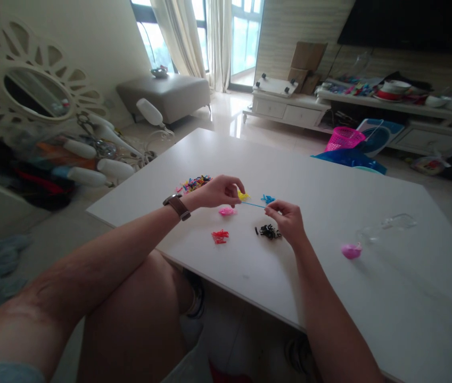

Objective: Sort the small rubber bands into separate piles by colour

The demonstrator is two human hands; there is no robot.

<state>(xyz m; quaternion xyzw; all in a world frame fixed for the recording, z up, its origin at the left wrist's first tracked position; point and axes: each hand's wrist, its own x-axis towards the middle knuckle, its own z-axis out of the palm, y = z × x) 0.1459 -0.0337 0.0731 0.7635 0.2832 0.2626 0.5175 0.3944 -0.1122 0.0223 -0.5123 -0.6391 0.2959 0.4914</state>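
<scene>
A thin blue rubber band (254, 205) is stretched taut between my two hands above the white table. My left hand (223, 191) pinches its left end, and my right hand (287, 218) pinches its right end. Around them lie small piles sorted by colour: yellow bands (243, 196), blue bands (268, 199), pink bands (227, 211), red bands (220, 236) and black bands (269, 231). Behind my left wrist a mixed multicoloured pile (197, 183) is partly covered by my forearm.
On the right of the white table (369, 205) lie a small pink-purple object (351, 251) and a clear plastic piece (399, 221). A lamp with white shades (116, 169) stands at the table's left edge. Beyond the far edge is a pink basket (344, 139).
</scene>
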